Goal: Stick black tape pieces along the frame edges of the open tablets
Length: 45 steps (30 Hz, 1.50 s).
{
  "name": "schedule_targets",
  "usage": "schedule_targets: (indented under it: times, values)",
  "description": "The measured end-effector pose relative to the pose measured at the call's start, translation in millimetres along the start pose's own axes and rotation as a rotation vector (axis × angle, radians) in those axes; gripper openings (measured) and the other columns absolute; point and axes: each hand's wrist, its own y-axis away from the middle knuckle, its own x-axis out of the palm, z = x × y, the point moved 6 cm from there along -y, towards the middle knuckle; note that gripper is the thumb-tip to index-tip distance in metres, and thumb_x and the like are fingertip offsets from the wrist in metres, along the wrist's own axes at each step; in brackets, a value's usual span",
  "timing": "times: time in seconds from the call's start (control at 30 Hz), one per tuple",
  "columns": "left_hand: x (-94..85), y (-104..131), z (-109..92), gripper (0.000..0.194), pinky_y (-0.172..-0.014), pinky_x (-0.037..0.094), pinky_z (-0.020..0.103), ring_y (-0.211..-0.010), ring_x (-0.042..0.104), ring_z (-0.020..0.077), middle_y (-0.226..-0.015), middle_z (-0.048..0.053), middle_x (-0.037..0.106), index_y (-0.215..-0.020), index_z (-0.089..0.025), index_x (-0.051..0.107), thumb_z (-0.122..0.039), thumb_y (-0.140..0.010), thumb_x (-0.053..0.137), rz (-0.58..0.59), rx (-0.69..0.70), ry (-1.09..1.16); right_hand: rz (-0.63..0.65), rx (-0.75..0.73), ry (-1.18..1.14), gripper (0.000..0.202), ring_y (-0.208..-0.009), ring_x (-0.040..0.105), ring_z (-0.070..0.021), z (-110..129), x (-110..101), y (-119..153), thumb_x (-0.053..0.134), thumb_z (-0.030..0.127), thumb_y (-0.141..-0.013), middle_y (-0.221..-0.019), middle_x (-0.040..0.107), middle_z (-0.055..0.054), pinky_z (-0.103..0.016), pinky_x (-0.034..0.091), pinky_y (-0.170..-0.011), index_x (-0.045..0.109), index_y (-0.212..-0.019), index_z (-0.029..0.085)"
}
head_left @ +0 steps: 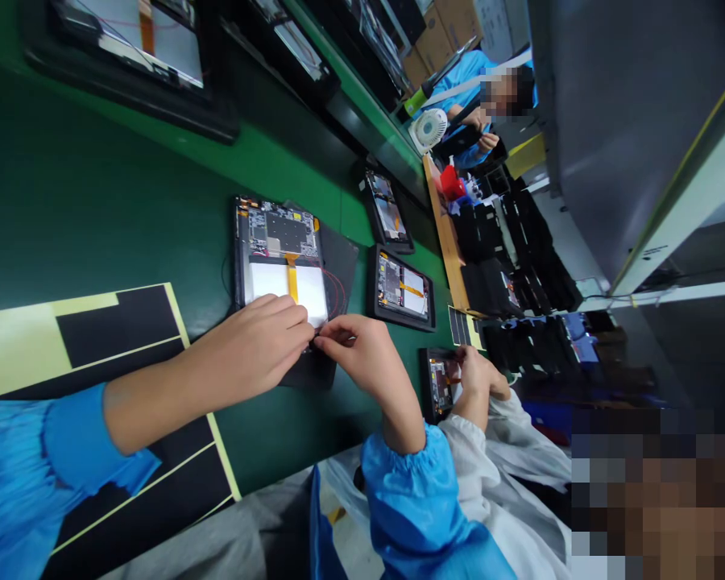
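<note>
An opened tablet-like device (278,234) lies on the green table, its circuit board at the top, a white battery (269,282) below and an orange ribbon cable (292,276) across it. My left hand (269,334) rests over the device's lower edge, fingers pressed together. From the right, my right hand (356,342) pinches with thumb and forefinger at the lower right corner. Whatever the fingertips hold is too small or hidden. Thin red wires (337,286) loop at the device's right side, above a dark sheet (341,258) under it.
More opened devices in black trays (402,288) stand to the right and at the upper left (151,48). A co-worker's hands (480,379) work at another tray on the right. Black pads with yellow strips (151,322) lie at left. Another person sits beyond a white fan (428,129).
</note>
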Motion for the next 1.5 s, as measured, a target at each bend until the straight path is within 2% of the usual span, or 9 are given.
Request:
schedule_targets:
  times: [0.27, 0.4, 0.6, 0.73, 0.83, 1.03, 1.2, 1.33, 1.5]
  values:
    - [-0.3, -0.2, 0.9, 0.026, -0.077, 0.039, 0.038, -0.083, 0.053, 0.0247, -0.085, 0.006, 0.058, -0.084, -0.016, 0.064, -0.011, -0.105, 0.049, 0.008, 0.005, 0.014, 0.015, -0.156, 0.293, 0.019, -0.074, 0.06, -0.0144, 16.6, 5.3, -2.7, 0.069, 0.001, -0.087, -0.078, 0.068, 0.0, -0.025, 0.041, -0.071, 0.07, -0.077, 0.017]
    - [0.9, 0.3, 1.1, 0.027, -0.077, 0.039, 0.038, -0.083, 0.054, 0.0248, -0.085, 0.006, 0.058, -0.084, -0.016, 0.064, -0.011, -0.105, 0.049, 0.017, 0.007, 0.009, -0.023, -0.126, 0.154, 0.016, -0.07, 0.06, -0.0127, 3.4, 4.0, -3.7, 0.069, 0.002, -0.084, -0.074, 0.067, 0.002, -0.023, 0.043, -0.068, 0.07, -0.077, 0.017]
    - [1.1, 0.8, -0.1, 0.027, -0.078, 0.04, 0.039, -0.085, 0.054, 0.0259, -0.087, 0.007, 0.059, -0.089, -0.014, 0.068, -0.01, -0.106, 0.047, 0.024, 0.01, -0.003, -0.101, -0.201, -0.088, 0.011, -0.083, 0.07, -0.016, -15.0, -1.5, 10.7, 0.069, 0.014, -0.096, -0.091, 0.077, -0.004, -0.024, 0.052, -0.073, 0.08, -0.097, 0.018]
    - [-0.9, 0.8, -1.5, 0.028, -0.076, 0.041, 0.04, -0.084, 0.053, 0.026, -0.088, 0.007, 0.058, -0.092, -0.013, 0.07, -0.01, -0.106, 0.046, 0.021, 0.03, -0.004, -0.136, -0.295, 0.076, 0.012, -0.092, 0.072, -0.0181, -8.9, 5.8, 18.7, 0.069, 0.014, -0.1, -0.098, 0.077, -0.006, -0.027, 0.054, -0.084, 0.08, -0.101, 0.019]
    - [-1.5, 0.8, -1.8, 0.03, -0.076, 0.042, 0.041, -0.085, 0.053, 0.0264, -0.089, 0.008, 0.059, -0.092, -0.013, 0.071, -0.009, -0.107, 0.044, 0.019, 0.038, -0.022, -0.162, -0.332, 0.255, 0.016, -0.087, 0.068, -0.0193, -3.6, 15.5, 18.1, 0.061, 0.013, -0.103, -0.095, 0.073, -0.007, -0.028, 0.052, -0.08, 0.076, -0.1, 0.018]
    - [1.9, 2.6, -1.7, 0.034, -0.075, 0.044, 0.041, -0.085, 0.055, 0.0265, -0.09, 0.008, 0.06, -0.092, -0.013, 0.073, -0.011, -0.107, 0.043, 0.054, 0.056, -0.053, -0.147, -0.333, 0.466, 0.019, -0.085, 0.062, -0.0226, -1.2, 29.7, 9.4, 0.048, 0.014, -0.106, -0.096, 0.067, -0.011, -0.032, 0.051, -0.078, 0.066, -0.098, 0.016]
    - [0.9, 2.1, -1.1, 0.032, -0.076, 0.044, 0.04, -0.085, 0.055, 0.0258, -0.089, 0.008, 0.06, -0.094, -0.013, 0.073, -0.01, -0.107, 0.044, 0.066, 0.058, -0.073, -0.174, -0.32, 0.334, 0.02, -0.088, 0.062, -0.0234, -1.5, 26.6, 12.9, 0.043, 0.014, -0.107, -0.098, 0.065, -0.01, -0.034, 0.052, -0.081, 0.062, -0.099, 0.018]
    - [0.2, 1.6, -0.5, 0.031, -0.075, 0.043, 0.039, -0.083, 0.054, 0.0246, -0.09, 0.007, 0.06, -0.095, -0.014, 0.071, -0.011, -0.108, 0.043, 0.064, 0.057, -0.063, -0.174, -0.252, 0.146, 0.012, -0.09, 0.066, -0.0207, -4.5, 19.4, 18.7, 0.056, 0.012, -0.106, -0.098, 0.068, -0.007, -0.03, 0.052, -0.083, 0.066, -0.101, 0.018]
    - [2.8, 3.6, 1.3, 0.032, -0.076, 0.042, 0.039, -0.083, 0.053, 0.0241, -0.089, 0.007, 0.059, -0.094, -0.014, 0.069, -0.013, -0.11, 0.041, 0.074, 0.04, -0.05, -0.115, -0.239, 0.24, 0.016, -0.094, 0.067, -0.0213, 0.7, 19.9, 14.9, 0.059, 0.009, -0.104, -0.099, 0.072, -0.008, -0.03, 0.05, -0.083, 0.07, -0.098, 0.018]
